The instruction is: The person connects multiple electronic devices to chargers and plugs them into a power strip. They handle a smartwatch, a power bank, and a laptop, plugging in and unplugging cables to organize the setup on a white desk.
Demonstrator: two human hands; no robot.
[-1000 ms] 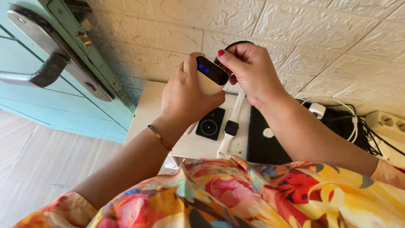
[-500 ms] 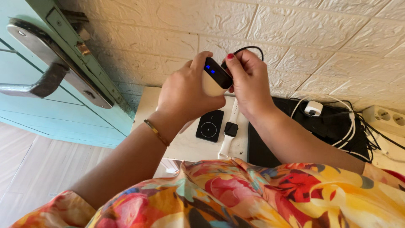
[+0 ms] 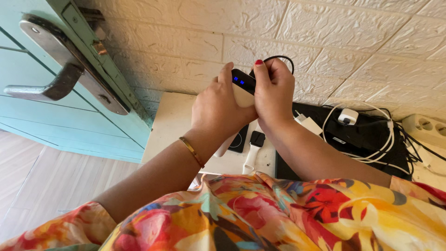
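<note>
My left hand grips a cream power bank with a black end face showing blue lights, held up in front of the wall. At that same end my right hand pinches a black cable that loops above my fingers. Below my hands, on a white table, lie a black charging pad, partly hidden, and a smartwatch with a white strap.
A turquoise door with a metal handle stands at the left. A black flat device at the right carries white cables and a white charger plug. A white power strip sits at far right.
Both hands have stayed together at the power bank's end, with the cable loop now clearer above the right fingers. The view shifted, so my hands cover more of the charging pad.
</note>
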